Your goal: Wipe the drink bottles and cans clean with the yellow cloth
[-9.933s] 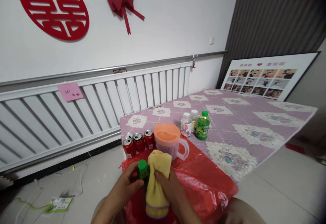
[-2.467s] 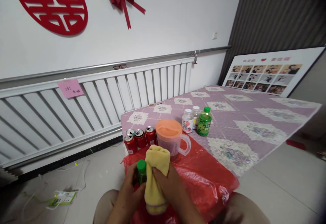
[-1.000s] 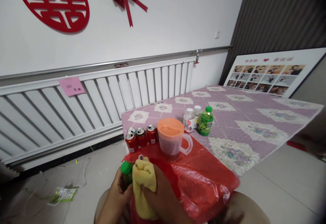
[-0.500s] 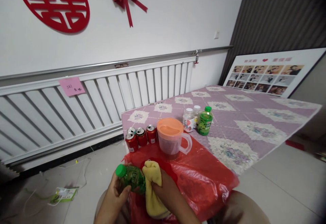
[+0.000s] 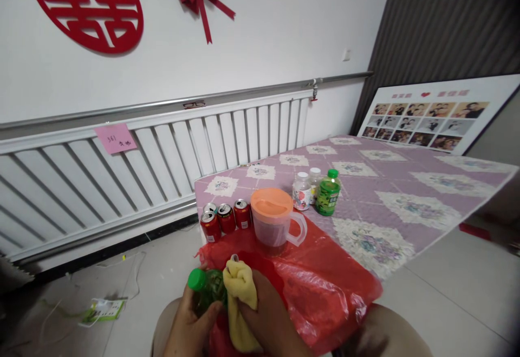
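Note:
My left hand (image 5: 189, 319) is wrapped round a green plastic bottle (image 5: 213, 285) that lies tilted, its green cap toward the left. Bunched in my right hand (image 5: 270, 311) is a yellow cloth (image 5: 239, 303), pressed against the bottle's right end and hiding it. Both hands are low over a red plastic bag (image 5: 325, 286) spread across the table edge and my lap. Just beyond them stands a clear pitcher (image 5: 272, 232) with an orange lid and a handle on its right.
Several red drink cans (image 5: 226, 219) stand left of the pitcher. Right of it are two white-capped bottles (image 5: 301, 194) and another green bottle (image 5: 328, 194). A purple floral cloth (image 5: 390, 183) covers the table. Behind runs a white radiator (image 5: 170, 156); a power strip (image 5: 103, 310) lies on the floor.
The bottle and my left hand have shifted slightly down and right. My right hand has brought the yellow cloth further over the bottle's end.

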Action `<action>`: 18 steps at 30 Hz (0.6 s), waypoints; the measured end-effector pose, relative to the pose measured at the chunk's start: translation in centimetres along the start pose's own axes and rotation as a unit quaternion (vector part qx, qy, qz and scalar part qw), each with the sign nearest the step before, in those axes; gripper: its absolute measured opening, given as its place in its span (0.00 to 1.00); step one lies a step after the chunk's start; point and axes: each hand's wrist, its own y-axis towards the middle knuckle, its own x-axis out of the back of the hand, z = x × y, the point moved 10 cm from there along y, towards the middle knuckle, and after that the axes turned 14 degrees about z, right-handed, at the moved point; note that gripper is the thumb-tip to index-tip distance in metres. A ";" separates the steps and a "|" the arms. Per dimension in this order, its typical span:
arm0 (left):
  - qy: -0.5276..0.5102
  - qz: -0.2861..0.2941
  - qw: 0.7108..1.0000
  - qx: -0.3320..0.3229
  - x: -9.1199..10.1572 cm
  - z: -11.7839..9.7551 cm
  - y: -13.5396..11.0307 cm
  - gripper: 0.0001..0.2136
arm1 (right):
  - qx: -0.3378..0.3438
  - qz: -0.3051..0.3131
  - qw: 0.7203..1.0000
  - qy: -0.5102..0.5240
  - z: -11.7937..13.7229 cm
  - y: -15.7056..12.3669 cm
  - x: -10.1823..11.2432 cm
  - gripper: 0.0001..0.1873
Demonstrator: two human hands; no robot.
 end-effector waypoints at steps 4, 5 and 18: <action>-0.001 -0.006 1.000 -0.003 -1.0 -1.5 0.2 0.35 | 0.070 -0.011 0.997 0.042 3.2 -1.0 0.5 0.28; 0.010 -0.007 1.000 -0.009 -1.2 -2.0 0.3 0.36 | 0.085 -0.014 0.995 0.046 3.9 -1.2 0.6 0.30; 0.096 0.139 0.986 0.001 -1.7 -1.5 1.3 0.31 | -0.029 0.024 0.991 0.128 3.5 1.6 1.3 0.22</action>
